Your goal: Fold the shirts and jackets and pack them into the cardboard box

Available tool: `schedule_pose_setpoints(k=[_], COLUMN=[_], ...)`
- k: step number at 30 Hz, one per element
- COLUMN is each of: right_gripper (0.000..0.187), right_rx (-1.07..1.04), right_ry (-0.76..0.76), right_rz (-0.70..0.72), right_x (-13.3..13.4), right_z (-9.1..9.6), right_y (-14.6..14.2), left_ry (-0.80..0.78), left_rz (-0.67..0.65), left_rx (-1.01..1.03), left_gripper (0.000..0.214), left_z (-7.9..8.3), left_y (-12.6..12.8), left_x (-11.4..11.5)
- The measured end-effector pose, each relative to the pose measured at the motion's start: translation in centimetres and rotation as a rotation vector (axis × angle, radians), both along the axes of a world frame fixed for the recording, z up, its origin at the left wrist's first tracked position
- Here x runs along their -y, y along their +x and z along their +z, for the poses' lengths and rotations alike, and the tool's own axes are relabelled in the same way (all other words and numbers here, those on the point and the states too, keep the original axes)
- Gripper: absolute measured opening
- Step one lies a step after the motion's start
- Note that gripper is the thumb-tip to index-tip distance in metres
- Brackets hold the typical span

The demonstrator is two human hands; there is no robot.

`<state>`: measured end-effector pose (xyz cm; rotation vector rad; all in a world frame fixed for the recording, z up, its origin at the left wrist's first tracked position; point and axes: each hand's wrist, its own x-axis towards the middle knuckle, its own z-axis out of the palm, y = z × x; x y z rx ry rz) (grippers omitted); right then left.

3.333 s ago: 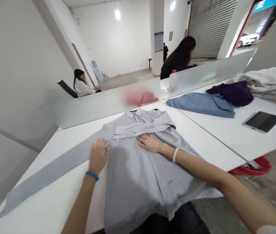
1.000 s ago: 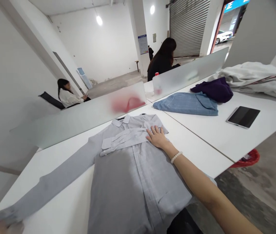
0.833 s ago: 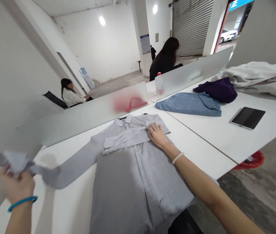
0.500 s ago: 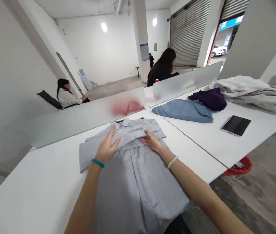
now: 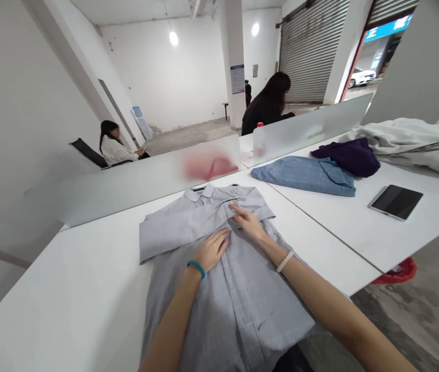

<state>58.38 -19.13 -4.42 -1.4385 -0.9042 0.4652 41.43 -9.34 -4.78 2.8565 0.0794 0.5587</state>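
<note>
A grey button-up shirt [image 5: 196, 289] lies front side up on the white table, collar at the far end, its lower hem hanging over the near edge. Its sleeves are folded across the chest. My left hand [image 5: 212, 250] rests palm down near the button placket, just below the folded sleeve [image 5: 181, 230], fingers stretched out. On the right side of the chest, my right hand [image 5: 248, 223] touches the sleeve cloth with its fingers extended and apart. Neither hand grips anything that I can see.
Frosted dividers [image 5: 153, 181] run along the table's back. To the right lie a folded blue garment [image 5: 300, 175], a dark purple cloth [image 5: 353, 157], a pale cloth heap [image 5: 413, 144] and a black-screened tablet [image 5: 396, 201]. A red-lined bin [image 5: 400, 271] stands below. Two people sit beyond the dividers.
My left hand has moved from the upper left of the shirt down and right to the placket. My right hand stays near the right chest. The sleeve there now lies differently, and the view has shifted slightly.
</note>
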Motion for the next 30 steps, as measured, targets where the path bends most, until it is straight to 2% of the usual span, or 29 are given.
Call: schedule_pose_setpoints(k=[2, 3, 7, 9, 15, 20, 30], right_gripper=[0.047, 0.045, 0.044, 0.043, 0.041, 0.042, 0.035], right_rx=[0.021, 0.001, -0.184, -0.249, -0.194, -0.096, 0.125], right_ry=[0.048, 0.067, 0.072, 0.049, 0.053, -0.001, -0.099], right_rz=[-0.044, -0.087, -0.331, -0.413, -0.481, -0.555, -0.614], right_x=[0.4, 0.6, 1.2, 1.5, 1.8, 2.2, 3.2], right_z=[0.5, 0.7, 0.5, 0.1, -0.1, -0.4, 0.0], right_y=[0.2, 0.5, 1.9, 2.5, 3.1, 3.9, 4.6], left_ry=[0.005, 0.015, 0.057, 0.061, 0.084, 0.11, 0.075], left_rz=[0.021, 0.078, 0.466, 0.602, 0.907, 0.997, 1.009], left_rx=[-0.058, -0.087, -0.243, -0.292, -0.301, -0.265, -0.233], left_gripper=[0.041, 0.042, 0.042, 0.044, 0.045, 0.042, 0.04], left_z=[-0.3, -0.3, 0.0, 0.3, 0.7, 0.5, 0.4], left_y=[0.2, 0.1, -0.8, -1.7, -5.2, -6.8, -6.5], left_x=[0.2, 0.2, -0.8, -1.7, -5.7, -7.0, -6.9])
